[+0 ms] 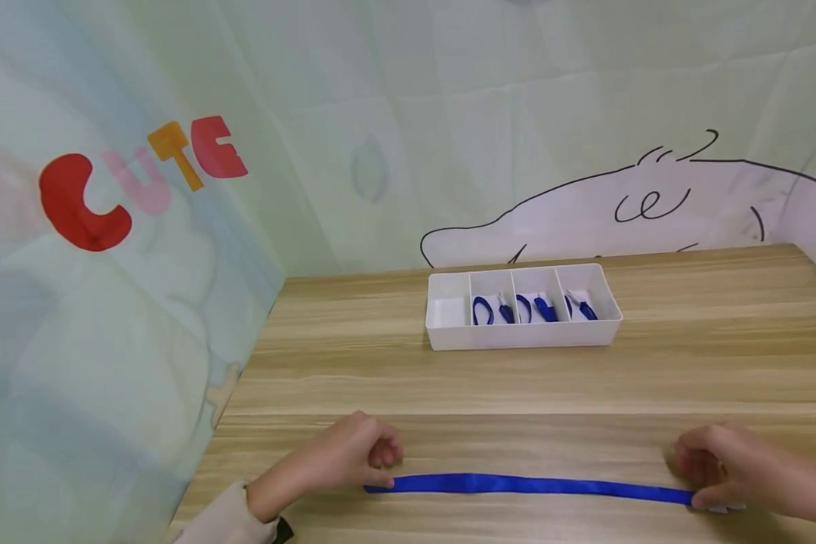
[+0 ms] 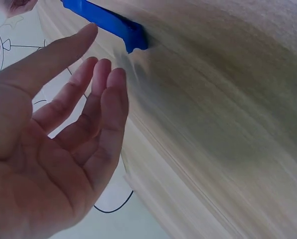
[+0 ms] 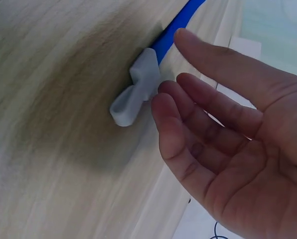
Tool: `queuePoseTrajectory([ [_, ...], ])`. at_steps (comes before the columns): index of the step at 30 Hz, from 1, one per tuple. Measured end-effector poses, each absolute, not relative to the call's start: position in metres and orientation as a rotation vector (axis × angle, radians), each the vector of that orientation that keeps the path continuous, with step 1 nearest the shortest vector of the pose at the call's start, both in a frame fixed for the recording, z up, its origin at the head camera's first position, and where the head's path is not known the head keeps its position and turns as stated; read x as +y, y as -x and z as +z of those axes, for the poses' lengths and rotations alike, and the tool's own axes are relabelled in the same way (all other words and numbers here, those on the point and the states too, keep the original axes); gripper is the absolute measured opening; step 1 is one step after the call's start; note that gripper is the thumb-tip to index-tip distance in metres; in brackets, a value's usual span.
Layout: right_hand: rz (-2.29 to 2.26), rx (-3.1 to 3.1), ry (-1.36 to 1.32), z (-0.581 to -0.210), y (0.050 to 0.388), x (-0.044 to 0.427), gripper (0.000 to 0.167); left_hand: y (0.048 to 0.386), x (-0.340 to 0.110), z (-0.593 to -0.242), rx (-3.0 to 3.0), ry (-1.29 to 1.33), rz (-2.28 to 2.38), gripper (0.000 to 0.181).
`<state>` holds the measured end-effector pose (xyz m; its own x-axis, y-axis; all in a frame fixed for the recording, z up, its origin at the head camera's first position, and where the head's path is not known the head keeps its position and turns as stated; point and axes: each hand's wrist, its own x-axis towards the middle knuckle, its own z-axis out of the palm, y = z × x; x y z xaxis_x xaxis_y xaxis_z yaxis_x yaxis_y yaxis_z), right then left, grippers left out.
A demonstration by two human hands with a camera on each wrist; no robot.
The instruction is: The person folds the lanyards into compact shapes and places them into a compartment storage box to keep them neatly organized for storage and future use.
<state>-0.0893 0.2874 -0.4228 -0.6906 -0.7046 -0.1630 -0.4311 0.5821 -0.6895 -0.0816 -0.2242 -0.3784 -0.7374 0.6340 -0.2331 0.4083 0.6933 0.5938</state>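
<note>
A blue lanyard [image 1: 517, 484] lies stretched flat across the near part of the table, with a white plastic clip [image 3: 146, 72] at its right end. At the left end is my left hand [image 1: 350, 457], its fingers loosely bent. The left wrist view shows that hand [image 2: 64, 139] apart from the folded strap end [image 2: 108, 21], with nothing in its grasp. My right hand [image 1: 734, 468] hovers by the clip end. In the right wrist view its thumb and relaxed fingers [image 3: 208, 52] stand beside the clip and strap, holding nothing.
Behind the lanyard, a white divided tray [image 1: 523, 338] stands on the wooden table [image 1: 353, 363]. Three of its compartments contain blue looped items [image 1: 546, 308]; the leftmost shows only its white floor. Printed cloth [image 1: 353, 189] hangs along the table's back and left edges.
</note>
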Motion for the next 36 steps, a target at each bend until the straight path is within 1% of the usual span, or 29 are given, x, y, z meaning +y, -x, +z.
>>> queuePoseTrajectory([
  [6,-0.856,2.419,0.967,-0.424,0.088,0.286,0.03,0.081,-0.226,-0.381,2.492,-0.809,0.705,0.018],
  [11,-0.838,2.411,0.903,-0.424,0.089,0.286,0.029,0.081,-0.226,-0.382,2.479,-0.771,0.714,0.018],
  [18,-0.85,2.43,0.928,-0.429,0.09,0.289,0.029,0.081,-0.226,-0.383,2.467,-0.747,0.743,0.019],
  [26,-0.838,2.401,0.87,-0.429,0.091,0.293,0.03,0.081,-0.229,-0.385,2.462,-0.722,0.748,0.022],
  [28,-0.836,2.394,0.876,-0.429,0.092,0.295,0.03,0.081,-0.229,-0.385,2.463,-0.723,0.751,0.022],
  [33,-0.841,2.416,0.998,-0.431,0.091,0.299,0.034,0.08,-0.231,-0.387,2.478,-0.74,0.741,0.022],
  [36,-0.812,2.417,0.97,-0.43,0.092,0.3,0.034,0.079,-0.231,-0.388,2.498,-0.748,0.744,0.022],
])
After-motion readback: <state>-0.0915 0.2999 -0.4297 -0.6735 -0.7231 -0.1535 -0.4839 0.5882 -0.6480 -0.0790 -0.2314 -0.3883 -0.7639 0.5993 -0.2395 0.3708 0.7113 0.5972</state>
